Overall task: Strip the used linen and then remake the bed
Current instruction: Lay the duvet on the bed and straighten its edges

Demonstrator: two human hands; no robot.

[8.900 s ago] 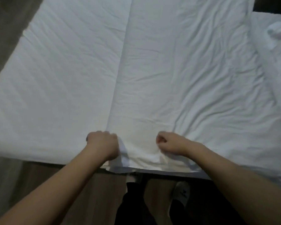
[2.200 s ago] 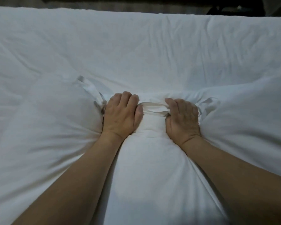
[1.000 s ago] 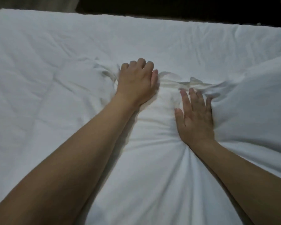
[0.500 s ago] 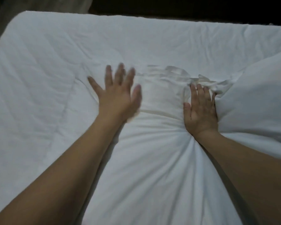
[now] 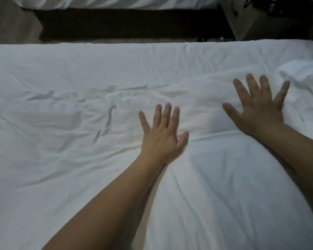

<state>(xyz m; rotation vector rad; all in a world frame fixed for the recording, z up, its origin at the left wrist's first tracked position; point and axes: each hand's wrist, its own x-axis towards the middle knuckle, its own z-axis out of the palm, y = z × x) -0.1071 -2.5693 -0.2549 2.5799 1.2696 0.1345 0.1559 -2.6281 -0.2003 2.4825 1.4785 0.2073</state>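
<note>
Across the bed lies the white sheet, wrinkled, its far edge along a dark floor gap. Both hands lie flat on it, fingers spread: left hand central, right hand near bunched cloth.

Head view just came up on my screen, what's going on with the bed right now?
A person leans over the bed, both bare arms stretched out. The left hand and the right hand lie flat with fingers spread on the white, wrinkled bed cover, apparently smoothing it; neither grips any fabric. The cover reaches the far edge, creased on the left and puffed up near the right hand. Beyond a dark gap of floor, the edge of a second white bed shows.
</note>
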